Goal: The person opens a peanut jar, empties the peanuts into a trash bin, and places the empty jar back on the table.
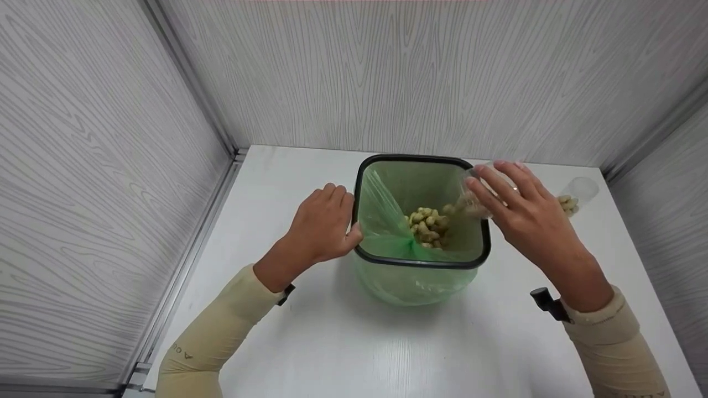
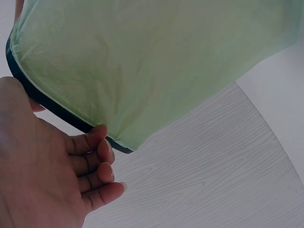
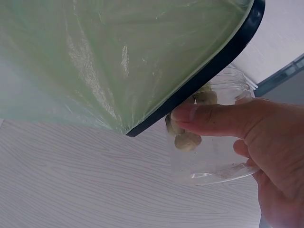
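Note:
A bin with a black square rim (image 1: 423, 264) and a green plastic bag liner (image 1: 415, 287) stands mid-table. Shelled-looking detail is unclear, but peanuts (image 1: 426, 225) in their shells lie inside it. My left hand (image 1: 323, 226) grips the rim on the left side, its curled fingers (image 2: 97, 137) against the black edge. Over at the right rim, my right hand (image 1: 522, 213) holds a clear jar (image 3: 213, 164) tipped toward the bin. Several peanuts (image 3: 187, 141) are still in the jar, and some are at its mouth above the bin.
A second clear jar (image 1: 585, 189) lies on its side at the table's back right, with peanuts (image 1: 568, 204) at its near end. Pale wood-grain panels (image 1: 359, 72) enclose the white table (image 1: 381, 354) at the back and both sides.

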Tool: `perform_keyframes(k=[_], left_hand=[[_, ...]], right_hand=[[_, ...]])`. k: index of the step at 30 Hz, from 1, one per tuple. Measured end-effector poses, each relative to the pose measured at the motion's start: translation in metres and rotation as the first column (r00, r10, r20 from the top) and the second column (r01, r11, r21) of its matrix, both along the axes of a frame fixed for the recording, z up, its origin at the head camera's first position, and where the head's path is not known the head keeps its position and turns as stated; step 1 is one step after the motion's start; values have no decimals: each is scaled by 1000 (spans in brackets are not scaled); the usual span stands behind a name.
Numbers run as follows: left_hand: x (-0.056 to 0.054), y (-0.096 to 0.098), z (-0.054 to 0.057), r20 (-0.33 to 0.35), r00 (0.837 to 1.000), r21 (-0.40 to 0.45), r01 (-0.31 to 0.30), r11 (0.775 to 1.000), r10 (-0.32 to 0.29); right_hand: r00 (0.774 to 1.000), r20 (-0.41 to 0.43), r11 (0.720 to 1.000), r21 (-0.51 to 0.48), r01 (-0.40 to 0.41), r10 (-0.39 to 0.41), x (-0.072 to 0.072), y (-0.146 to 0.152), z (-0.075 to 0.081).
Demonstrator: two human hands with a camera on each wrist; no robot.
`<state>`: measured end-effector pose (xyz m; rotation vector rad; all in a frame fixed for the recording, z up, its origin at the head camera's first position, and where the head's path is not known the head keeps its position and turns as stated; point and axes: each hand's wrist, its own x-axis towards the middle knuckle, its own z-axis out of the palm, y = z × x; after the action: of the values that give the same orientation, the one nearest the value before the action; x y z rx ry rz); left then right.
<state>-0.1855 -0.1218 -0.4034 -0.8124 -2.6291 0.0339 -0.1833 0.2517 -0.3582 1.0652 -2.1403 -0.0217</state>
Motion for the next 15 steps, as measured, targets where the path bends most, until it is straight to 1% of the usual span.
perform_keyframes(k=[8,15], left_hand=[[1,0,1,13,1000,-23,-19,1000,19],[1,0,1,-16,1000,-21,-11,1000,11]], right_hand=[[1000,-28,1000,19,3,-2,-1,1,1],[999,-34,1000,17,0,1,-1,1,2]])
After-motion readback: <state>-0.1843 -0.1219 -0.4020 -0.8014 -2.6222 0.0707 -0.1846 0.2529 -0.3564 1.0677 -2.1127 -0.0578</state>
